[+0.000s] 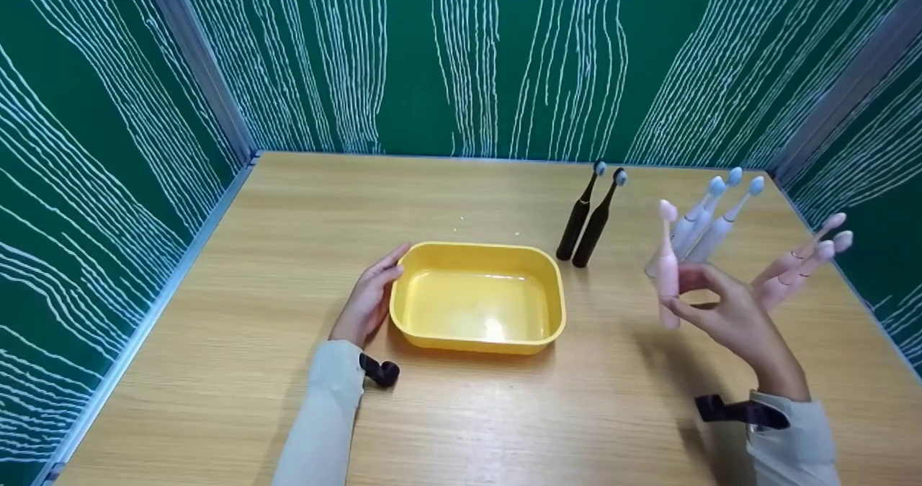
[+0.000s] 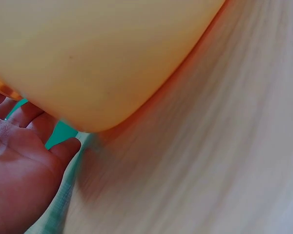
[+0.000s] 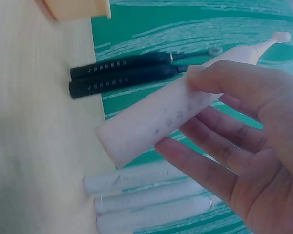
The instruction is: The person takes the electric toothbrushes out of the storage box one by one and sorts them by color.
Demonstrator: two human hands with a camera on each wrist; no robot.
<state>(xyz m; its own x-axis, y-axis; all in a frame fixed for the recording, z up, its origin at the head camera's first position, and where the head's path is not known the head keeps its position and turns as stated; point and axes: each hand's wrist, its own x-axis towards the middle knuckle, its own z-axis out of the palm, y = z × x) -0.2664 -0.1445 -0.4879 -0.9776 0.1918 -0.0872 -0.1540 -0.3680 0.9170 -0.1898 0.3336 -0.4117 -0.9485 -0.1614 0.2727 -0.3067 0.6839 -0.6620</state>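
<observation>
My right hand [image 1: 742, 317] pinches a pink electric toothbrush [image 1: 668, 277] between thumb and fingers. It is held above the table, roughly upright in the head view, with its brush head up. In the right wrist view the toothbrush [image 3: 156, 114] slants across, with a row of button marks along its handle. Against the left side of a yellow plastic basin [image 1: 479, 345] rests my left hand [image 1: 369, 299], fingers extended along its outer wall and thumb near the rim. The left wrist view shows that hand [image 2: 24, 161] beside the basin's wall [image 2: 97, 63]; some fingertips are hidden.
Two black electric toothbrushes [image 1: 592, 227] stand upright right of the basin. Three white ones [image 1: 709, 235] stand behind my right hand, and more pink ones [image 1: 778, 284] stand to its right, partly hidden by it. Green, white-streaked panels [image 1: 410, 61] enclose the wooden table [image 1: 216, 371].
</observation>
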